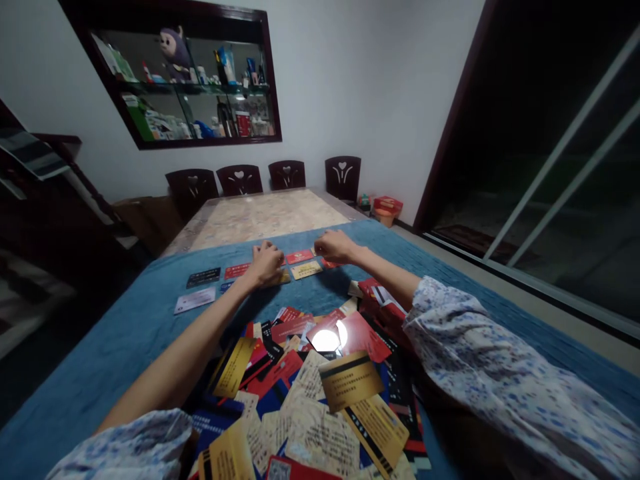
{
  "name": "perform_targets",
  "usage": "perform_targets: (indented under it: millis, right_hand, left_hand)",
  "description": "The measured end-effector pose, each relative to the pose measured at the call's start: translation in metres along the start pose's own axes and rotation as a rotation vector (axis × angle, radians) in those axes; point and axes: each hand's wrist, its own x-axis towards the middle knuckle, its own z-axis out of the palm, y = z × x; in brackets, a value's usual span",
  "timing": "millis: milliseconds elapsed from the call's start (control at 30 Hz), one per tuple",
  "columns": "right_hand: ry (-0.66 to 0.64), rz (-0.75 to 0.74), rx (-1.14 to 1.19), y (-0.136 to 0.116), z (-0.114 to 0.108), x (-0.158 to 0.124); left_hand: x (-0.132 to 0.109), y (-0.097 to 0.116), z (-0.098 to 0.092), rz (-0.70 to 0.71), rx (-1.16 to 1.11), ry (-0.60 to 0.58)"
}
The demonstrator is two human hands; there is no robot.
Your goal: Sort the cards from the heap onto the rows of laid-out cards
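Cards lie in two short rows on the blue cloth [150, 300]. My left hand [267, 262] is closed with curled fingers over the row, between a red card [236, 271] and a gold card [306, 269]; whatever its fingers pinch is hidden. At the right end, my right hand [334, 247] is also closed, its fingertips down by a second red card [299, 257], and I cannot make out what they grip. A black card [203, 277] and a silvery card [195, 301] lie at the left end. Nearer me spreads a heap of mixed cards [310, 387].
Beyond the cloth, the patterned tabletop [270, 213] continues towards several dark chairs [240, 179]. A wall cabinet [200, 143] with glass shelves hangs behind. A red bag [388, 205] sits on the floor, and a sliding glass door [540, 160] runs along the right.
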Motion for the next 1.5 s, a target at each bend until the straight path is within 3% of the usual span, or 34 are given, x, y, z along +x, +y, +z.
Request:
perform_targets:
  millis: [200,667,1000,1500]
  right_hand:
    - [-0.013,0.043,-0.022,0.016,-0.001,-0.033]
    - [-0.025,0.155,0.027,0.051,0.000,-0.114]
    - [0.031,0.264,0.024,0.074,0.019,-0.166]
    - [-0.096,0.500,0.015,0.097,0.043,-0.206]
  left_hand:
    - [-0.003,0.038,0.000,0.055,-0.021,0.053]
    - [-0.004,0.111,-0.011,0.180,-0.112,0.020]
    - [0.002,0.164,-0.010,0.326,-0.165,0.051]
    - [0.017,0.235,-0.009,0.443,-0.176,-0.025]
